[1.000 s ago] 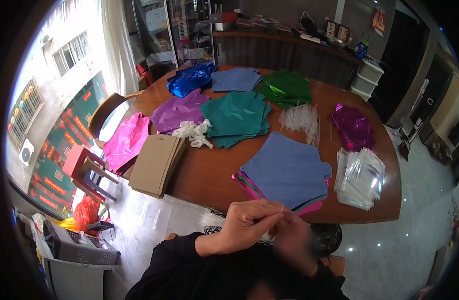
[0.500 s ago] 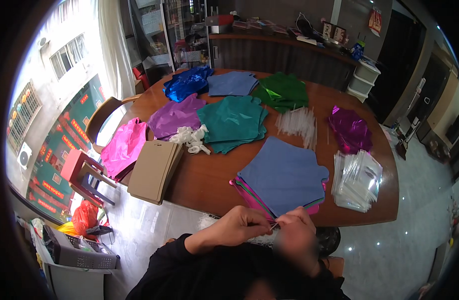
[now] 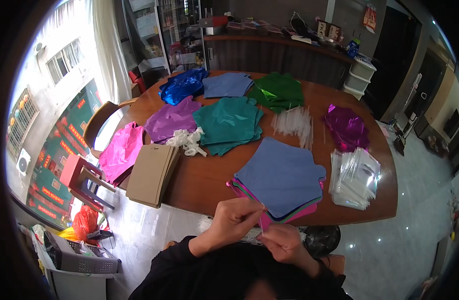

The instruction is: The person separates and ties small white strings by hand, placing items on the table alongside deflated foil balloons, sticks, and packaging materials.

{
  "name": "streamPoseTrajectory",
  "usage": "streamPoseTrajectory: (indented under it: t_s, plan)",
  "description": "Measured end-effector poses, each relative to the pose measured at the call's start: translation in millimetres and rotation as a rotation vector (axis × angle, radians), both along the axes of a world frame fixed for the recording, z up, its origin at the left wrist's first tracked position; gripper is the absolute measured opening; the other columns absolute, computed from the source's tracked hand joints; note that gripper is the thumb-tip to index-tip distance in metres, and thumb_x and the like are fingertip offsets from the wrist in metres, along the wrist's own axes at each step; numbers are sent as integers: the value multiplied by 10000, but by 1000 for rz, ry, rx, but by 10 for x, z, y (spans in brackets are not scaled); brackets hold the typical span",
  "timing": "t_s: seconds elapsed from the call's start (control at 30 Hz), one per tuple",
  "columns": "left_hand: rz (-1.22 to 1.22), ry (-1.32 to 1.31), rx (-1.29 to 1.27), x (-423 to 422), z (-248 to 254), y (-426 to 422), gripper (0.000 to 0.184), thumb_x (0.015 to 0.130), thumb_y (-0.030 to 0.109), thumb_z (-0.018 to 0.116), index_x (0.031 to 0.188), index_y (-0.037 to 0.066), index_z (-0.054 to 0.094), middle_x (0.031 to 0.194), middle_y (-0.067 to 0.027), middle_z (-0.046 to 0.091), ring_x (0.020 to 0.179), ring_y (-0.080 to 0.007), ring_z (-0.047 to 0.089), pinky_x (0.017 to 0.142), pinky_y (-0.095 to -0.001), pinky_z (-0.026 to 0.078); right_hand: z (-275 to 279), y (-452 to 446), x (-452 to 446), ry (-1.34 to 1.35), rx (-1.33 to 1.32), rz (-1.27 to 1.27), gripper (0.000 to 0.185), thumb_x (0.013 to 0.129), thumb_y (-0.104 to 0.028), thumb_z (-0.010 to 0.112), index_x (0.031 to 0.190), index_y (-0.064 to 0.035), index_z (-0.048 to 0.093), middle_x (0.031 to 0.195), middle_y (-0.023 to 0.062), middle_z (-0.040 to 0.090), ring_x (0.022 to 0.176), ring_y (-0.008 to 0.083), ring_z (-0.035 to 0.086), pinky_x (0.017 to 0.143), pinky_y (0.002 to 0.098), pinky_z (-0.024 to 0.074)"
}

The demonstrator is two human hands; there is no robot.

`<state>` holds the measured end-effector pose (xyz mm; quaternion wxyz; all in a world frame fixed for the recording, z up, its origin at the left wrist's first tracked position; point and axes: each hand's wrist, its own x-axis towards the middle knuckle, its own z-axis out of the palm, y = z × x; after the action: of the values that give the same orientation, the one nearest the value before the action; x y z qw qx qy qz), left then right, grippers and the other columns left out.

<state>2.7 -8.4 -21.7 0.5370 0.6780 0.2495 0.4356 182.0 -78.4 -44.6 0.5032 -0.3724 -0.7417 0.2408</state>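
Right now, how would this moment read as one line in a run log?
left hand: pinching thin pale strand | right hand: pinching strand, lower in view | nearby: blue sheet topping stack on table

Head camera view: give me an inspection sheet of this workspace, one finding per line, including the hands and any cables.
Surface: brown table, glossy, bare in patches.
Job's things: thin pale strand between the hands; blue-topped sheet stack at the near edge.
Clutter: clear sticks, loosely heaped; white bundle next to teal sheets.
Left hand: pinching the strand.
Right hand: pinching it nearer the body.
Cables: thin looped cord, possibly a cable, on the back cabinet.
Surroundings: red-topped stool, picture left.
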Motion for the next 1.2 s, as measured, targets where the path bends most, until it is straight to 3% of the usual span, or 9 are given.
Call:
streamPoseTrajectory:
  t_s: [0.1, 0.13, 0.3, 0.47, 0.6, 0.8, 0.93, 1.13, 1.2]
  plan:
    - [-81, 227, 329, -21, -42, 41, 139, 885, -59, 634, 949, -34, 755, 893, -67, 735, 672, -105, 554, 608, -226, 427, 86, -45, 76, 105, -26, -94, 68, 858, 41, 629, 840, -7, 674, 684, 43, 547, 553, 176, 420, 528, 302, 364]
    - [-84, 230, 327, -34, -37, 41, 139, 885, -59, 634, 949, -34, 755, 893, -67, 735, 672, -105, 554, 608, -226, 427, 84, -46, 79, 109, -28, -96, 68, 858, 41, 629, 840, -7, 674, 684, 43, 547, 553, 176, 420, 528, 302, 364]
    - [-590, 17, 45, -72, 19, 63, 130, 868, -66, 641, 943, -37, 743, 893, -81, 728, 706, -155, 591, 625, -253, 452, 43, 3, 76, 157, -52, -189, 72, 849, 59, 625, 853, 4, 671, 685, 45, 556, 544, 180, 425, 527, 298, 365]
    - [-327, -193, -97, -58, 37, -8, 116, 865, -67, 642, 939, -43, 728, 899, -92, 728, 706, -179, 605, 633, -257, 462, 7, 8, -3, 117, -83, -11, 64, 867, 32, 658, 908, -6, 688, 713, 49, 575, 566, 192, 457, 537, 309, 381]
    - [-32, 170, 356, 22, 8, 42, 152, 867, -73, 642, 977, -42, 743, 929, -92, 736, 709, -137, 589, 630, -236, 449, -46, -3, 4, 104, 28, -10, 76, 870, 57, 620, 877, 1, 671, 696, 35, 550, 557, 167, 410, 533, 287, 356]
    - [-387, 196, 83, -131, 3, 15, 184, 868, -79, 640, 1006, -31, 751, 928, -87, 732, 698, -115, 566, 616, -229, 439, -14, -26, 62, 202, -67, -174, 62, 875, 41, 634, 872, -6, 674, 706, 34, 567, 570, 176, 434, 539, 294, 373]
    - [-322, -202, -226, -121, 36, -76, 161, 861, -76, 643, 971, -21, 748, 904, -86, 721, 668, -121, 542, 603, -236, 431, 46, -22, -15, 129, -135, -58, 57, 879, 35, 638, 868, -4, 677, 713, 37, 577, 571, 173, 435, 549, 289, 378]
    - [-81, -116, -162, -63, -50, -53, 150, 870, -76, 634, 959, -23, 743, 912, -87, 720, 669, -131, 540, 620, -243, 436, -100, -4, -53, 75, -17, 68, 66, 891, 33, 632, 861, -4, 677, 686, 28, 538, 563, 162, 408, 543, 290, 361]
    - [-54, 64, 121, -27, -69, -15, 185, 857, -88, 626, 984, -35, 749, 894, -96, 715, 708, -140, 555, 655, -249, 440, -27, -38, -30, 86, -36, 15, 64, 891, 32, 634, 860, -5, 676, 682, 29, 533, 562, 162, 410, 544, 291, 361]
